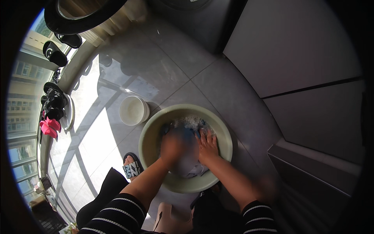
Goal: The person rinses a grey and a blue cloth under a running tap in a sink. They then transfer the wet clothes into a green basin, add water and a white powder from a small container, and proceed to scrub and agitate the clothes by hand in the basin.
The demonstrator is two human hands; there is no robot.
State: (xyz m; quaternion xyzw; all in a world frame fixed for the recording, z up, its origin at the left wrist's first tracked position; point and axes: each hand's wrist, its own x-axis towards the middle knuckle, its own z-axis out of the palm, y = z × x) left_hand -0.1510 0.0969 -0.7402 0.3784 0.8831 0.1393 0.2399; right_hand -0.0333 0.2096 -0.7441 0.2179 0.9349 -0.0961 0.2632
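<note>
A wide pale-green basin [154,130] stands on the floor in front of me, with soapy water and wet cloth in it. White suds [191,120] gather toward its far side. Dark blue cloth [187,137] lies between my hands, and pale, greyish cloth [198,170] shows near the front wall. My left hand [172,149] is inside the basin over the cloth, smeared so that its fingers cannot be made out. Wet and stretched out, the fingers of my right hand [207,148] rest on the blue cloth at the right side.
A small white bucket [134,110] stands just left of the basin. Black slippers [54,54], dark shoes [54,100] and pink footwear [50,126] line the window side. Grey cabinet panels [300,50] rise at the right. My slippered foot [131,167] is beside the basin.
</note>
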